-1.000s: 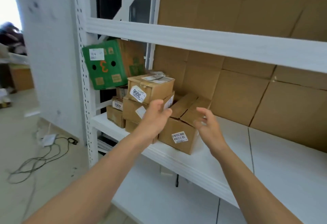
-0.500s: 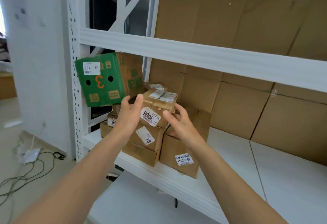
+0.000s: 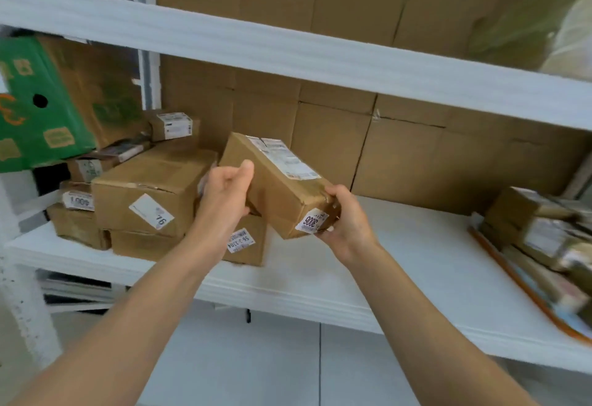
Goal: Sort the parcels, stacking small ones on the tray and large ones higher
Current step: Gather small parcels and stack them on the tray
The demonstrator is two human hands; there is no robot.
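Parcel (image 3: 282, 187) held tilted by left hand (image 3: 224, 194) and right hand (image 3: 342, 223).

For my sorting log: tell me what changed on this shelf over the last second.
The parcel labelled 3006 came off the top of the box labelled 76. Both hands, empty a second ago, closed on it. Now the left hand and right hand hold it tilted, lifted rightward over the shelf. The box labelled 76 and the green box stayed put.
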